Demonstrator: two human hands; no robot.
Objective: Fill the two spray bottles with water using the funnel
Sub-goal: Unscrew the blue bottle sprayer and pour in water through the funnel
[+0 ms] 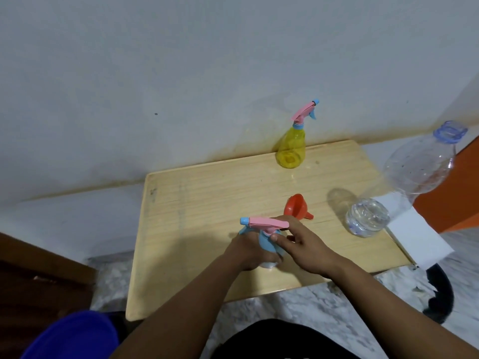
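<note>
A blue spray bottle [268, 243] with a pink and blue trigger head stands near the front middle of the wooden table [197, 203]. My left hand [246, 251] wraps around its body. My right hand [305, 244] holds the neck just under the pink head, thumb against the collar. An orange funnel [296, 206] lies on its side just behind my hands. A yellow spray bottle [291, 147] with the same kind of head stands at the table's far edge. A large clear water bottle [404, 182] with a blue cap stands at the right, with water in its bottom.
A white sheet [417, 234] hangs over the table's right edge under the water bottle. A white wall rises close behind the table. A blue object [75, 335] sits at the lower left and a dark round object [440, 294] on the floor at the right.
</note>
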